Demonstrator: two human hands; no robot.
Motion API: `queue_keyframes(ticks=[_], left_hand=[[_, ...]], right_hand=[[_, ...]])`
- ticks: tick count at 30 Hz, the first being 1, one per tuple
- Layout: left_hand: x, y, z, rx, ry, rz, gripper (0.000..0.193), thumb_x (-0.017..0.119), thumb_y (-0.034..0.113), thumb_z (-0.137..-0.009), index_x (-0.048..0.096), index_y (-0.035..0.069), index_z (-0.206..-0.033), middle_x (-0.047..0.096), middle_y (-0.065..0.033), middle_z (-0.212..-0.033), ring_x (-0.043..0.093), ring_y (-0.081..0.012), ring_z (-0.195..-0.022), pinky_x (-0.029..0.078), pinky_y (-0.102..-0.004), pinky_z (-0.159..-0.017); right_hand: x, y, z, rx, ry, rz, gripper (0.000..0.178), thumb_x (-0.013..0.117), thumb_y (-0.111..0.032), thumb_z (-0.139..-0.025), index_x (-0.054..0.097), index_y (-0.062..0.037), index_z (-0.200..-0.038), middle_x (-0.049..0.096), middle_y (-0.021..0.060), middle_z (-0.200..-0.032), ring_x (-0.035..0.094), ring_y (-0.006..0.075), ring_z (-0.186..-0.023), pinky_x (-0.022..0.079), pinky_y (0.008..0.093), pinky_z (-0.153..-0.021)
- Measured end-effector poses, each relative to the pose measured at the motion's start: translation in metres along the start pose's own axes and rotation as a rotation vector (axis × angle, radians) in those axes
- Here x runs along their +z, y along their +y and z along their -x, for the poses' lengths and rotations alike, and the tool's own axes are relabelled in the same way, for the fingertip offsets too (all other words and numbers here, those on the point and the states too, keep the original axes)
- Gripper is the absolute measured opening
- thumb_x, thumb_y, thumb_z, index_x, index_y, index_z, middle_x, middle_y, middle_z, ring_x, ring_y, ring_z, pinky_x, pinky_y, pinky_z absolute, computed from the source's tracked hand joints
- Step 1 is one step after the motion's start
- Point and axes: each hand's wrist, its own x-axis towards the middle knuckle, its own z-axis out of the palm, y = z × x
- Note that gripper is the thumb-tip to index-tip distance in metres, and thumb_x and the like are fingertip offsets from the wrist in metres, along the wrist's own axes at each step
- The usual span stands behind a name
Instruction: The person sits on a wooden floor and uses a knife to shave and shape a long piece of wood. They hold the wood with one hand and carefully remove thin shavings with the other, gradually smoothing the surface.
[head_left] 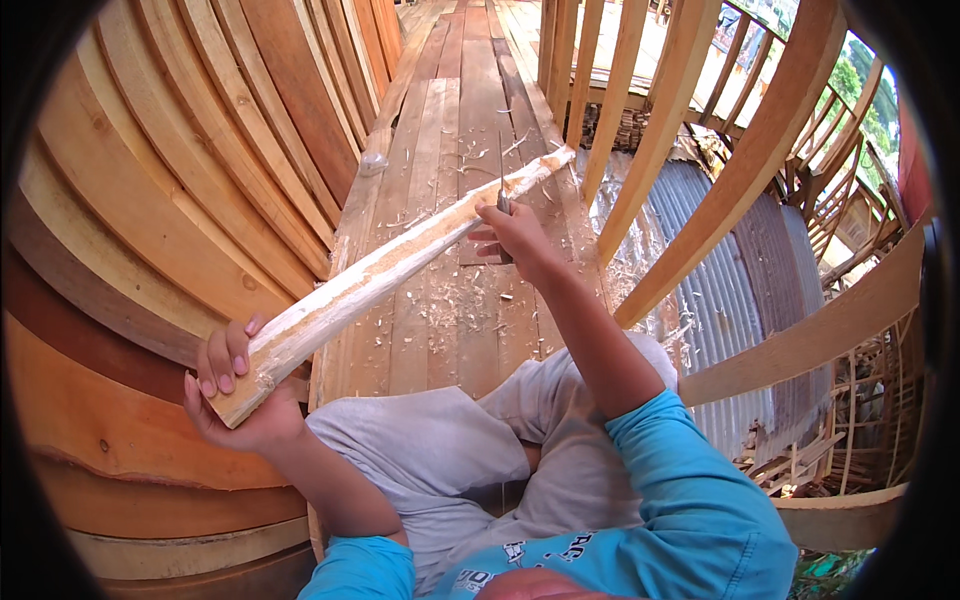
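At my left, planks (140,180) stand as a curved-looking wall, close beside my left hand (272,425) — its fingers wrap the near end of a pale wooden pole (385,268). The pole slants across the boarded walkway (425,135), its far end near the right-hand edge. Shavings (445,310) litter the boards, which stretch well ahead. My right hand (520,240) grips a knife (503,195), blade up, at the pole — slats (625,150) and wide gaps bound that side, above corrugated sheets (715,270).
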Motion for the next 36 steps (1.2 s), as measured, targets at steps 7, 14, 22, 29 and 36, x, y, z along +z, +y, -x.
queue_keyframes(ticks=[7,14,22,29,36], left_hand=[[0.02,-0.002,0.008,-0.021,-0.075,-0.027,0.025,0.058,0.021,-0.088,0.043,0.019,-0.068,0.042,0.0025,-0.066,0.044,-0.0143,-0.075,0.032,-0.036,-0.097],[0.025,-0.019,0.012,0.014,-0.069,-0.025,0.026,0.06,0.025,-0.086,0.044,0.019,-0.067,0.042,0.0025,-0.065,0.044,-0.0148,-0.075,0.032,-0.036,-0.098],[-0.009,-0.086,0.019,0.181,0.05,-0.296,0.029,0.047,0.033,-0.09,0.035,0.018,-0.069,0.036,0.0017,-0.064,0.038,-0.0149,-0.072,0.033,-0.0364,-0.095],[-0.015,-0.112,0.032,0.128,-0.057,-0.392,0.022,0.044,0.029,-0.088,0.035,0.019,-0.071,0.035,0.0019,-0.066,0.038,-0.0148,-0.073,0.032,-0.0369,-0.096],[-0.01,-0.145,0.056,-0.008,-0.164,-0.461,0.023,0.047,0.031,-0.086,0.037,0.016,-0.07,0.04,-0.0008,-0.071,0.04,-0.0173,-0.079,0.03,-0.0367,-0.097]], right_hand=[[-0.005,-0.001,0.001,-0.103,-0.107,0.141,0.036,0.073,-0.031,-0.088,0.061,0.0006,-0.1,0.063,0.0062,-0.088,0.066,0.0152,-0.078,0.056,0.0288,-0.061],[-0.014,-0.009,-0.009,-0.141,-0.127,-0.098,0.031,0.072,-0.025,-0.09,0.059,-0.0008,-0.105,0.064,0.0078,-0.1,0.065,0.017,-0.093,0.057,0.0326,-0.067],[-0.04,0.018,-0.039,0.165,-0.024,-0.222,0.029,0.066,-0.018,-0.093,0.058,0.0,-0.114,0.067,0.0145,-0.108,0.071,0.0259,-0.09,0.061,0.0374,-0.07],[-0.028,0.021,-0.031,-0.099,0.018,-0.15,0.027,0.069,-0.018,-0.092,0.06,0.0046,-0.103,0.069,0.014,-0.094,0.073,0.0233,-0.083,0.063,0.0357,-0.069],[-0.059,0.042,-0.062,-0.153,0.243,0.012,0.023,0.073,-0.018,-0.09,0.057,-0.0018,-0.085,0.067,0.0075,-0.084,0.068,0.0152,-0.068,0.061,0.0311,-0.065]])
